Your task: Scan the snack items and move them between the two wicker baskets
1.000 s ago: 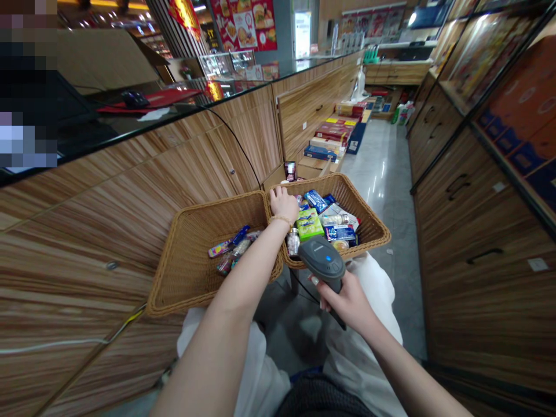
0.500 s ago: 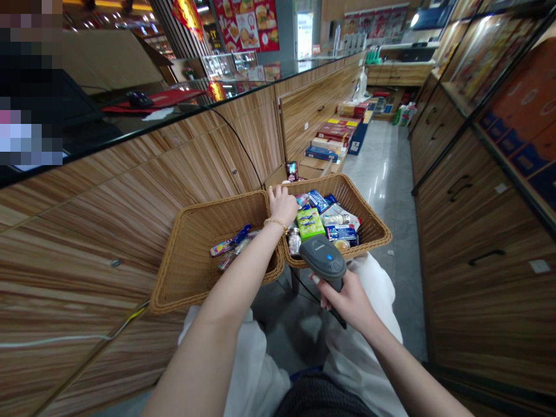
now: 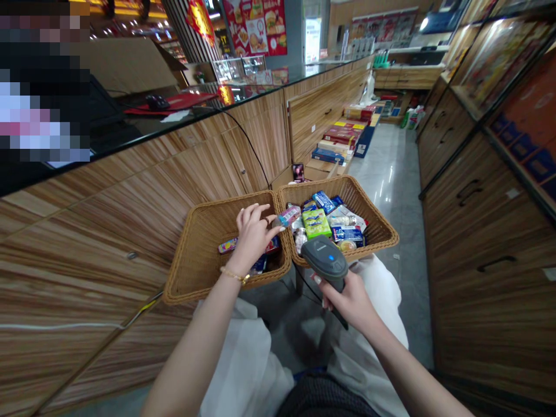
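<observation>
Barcode scanner [image 3: 325,256] locked in the right hand [image 3: 351,300], fingers wrapped round its dark grip! Left hand [image 3: 254,236] hovers over the left wicker basket [image 3: 186,272], fingers spread high while the fingertips pinch a small pink packet [image 3: 289,216] right above the rim where the two baskets meet. Right wicker basket [image 3: 369,214] sits packed: green box [image 3: 316,223], small glass jar [image 3: 299,239], blue snack packets [image 3: 345,234]. Left basket holds just a few packets, and a black cable [image 3: 247,139] runs down the wood-grain counter [image 3: 130,243].
</observation>
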A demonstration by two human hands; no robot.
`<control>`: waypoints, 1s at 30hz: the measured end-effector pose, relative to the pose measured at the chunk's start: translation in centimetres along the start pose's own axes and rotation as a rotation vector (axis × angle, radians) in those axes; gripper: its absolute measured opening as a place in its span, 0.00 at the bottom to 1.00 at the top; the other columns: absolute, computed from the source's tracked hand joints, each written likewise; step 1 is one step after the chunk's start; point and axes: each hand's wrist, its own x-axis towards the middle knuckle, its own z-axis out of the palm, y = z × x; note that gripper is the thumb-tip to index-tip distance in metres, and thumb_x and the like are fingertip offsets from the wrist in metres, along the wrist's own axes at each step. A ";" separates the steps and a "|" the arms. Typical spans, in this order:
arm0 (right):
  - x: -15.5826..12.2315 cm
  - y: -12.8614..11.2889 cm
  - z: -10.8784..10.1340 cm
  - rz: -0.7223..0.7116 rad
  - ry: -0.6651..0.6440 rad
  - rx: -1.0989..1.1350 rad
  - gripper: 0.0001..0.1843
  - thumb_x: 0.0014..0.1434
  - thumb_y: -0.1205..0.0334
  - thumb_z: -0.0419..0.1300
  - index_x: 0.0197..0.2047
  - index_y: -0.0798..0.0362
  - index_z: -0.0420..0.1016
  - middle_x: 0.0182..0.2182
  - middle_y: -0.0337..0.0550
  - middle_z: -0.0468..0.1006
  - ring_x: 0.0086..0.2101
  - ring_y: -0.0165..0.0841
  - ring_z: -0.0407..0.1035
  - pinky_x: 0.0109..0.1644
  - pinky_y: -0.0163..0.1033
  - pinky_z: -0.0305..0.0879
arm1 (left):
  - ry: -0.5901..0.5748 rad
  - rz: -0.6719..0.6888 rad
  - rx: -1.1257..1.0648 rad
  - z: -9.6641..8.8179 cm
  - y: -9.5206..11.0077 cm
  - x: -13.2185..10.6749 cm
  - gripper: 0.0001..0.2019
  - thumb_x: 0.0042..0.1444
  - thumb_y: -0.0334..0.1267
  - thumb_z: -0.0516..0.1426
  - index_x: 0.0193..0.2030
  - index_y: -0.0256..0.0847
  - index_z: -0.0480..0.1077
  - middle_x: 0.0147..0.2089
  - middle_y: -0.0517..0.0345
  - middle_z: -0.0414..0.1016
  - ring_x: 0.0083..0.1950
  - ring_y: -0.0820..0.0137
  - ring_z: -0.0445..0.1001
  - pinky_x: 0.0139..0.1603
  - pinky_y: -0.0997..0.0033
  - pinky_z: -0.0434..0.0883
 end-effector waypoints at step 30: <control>0.1 -0.9 0.8 -0.030 -0.006 -0.040 0.15 0.63 0.52 0.62 0.27 0.49 0.68 0.15 0.39 0.77 0.17 0.34 0.74 0.26 0.34 0.69 | 0.069 -0.010 0.050 -0.2 -1.3 -3.5 0.21 0.59 0.45 0.67 0.59 0.51 0.78 0.68 0.49 0.70 0.69 0.51 0.61 0.71 0.45 0.59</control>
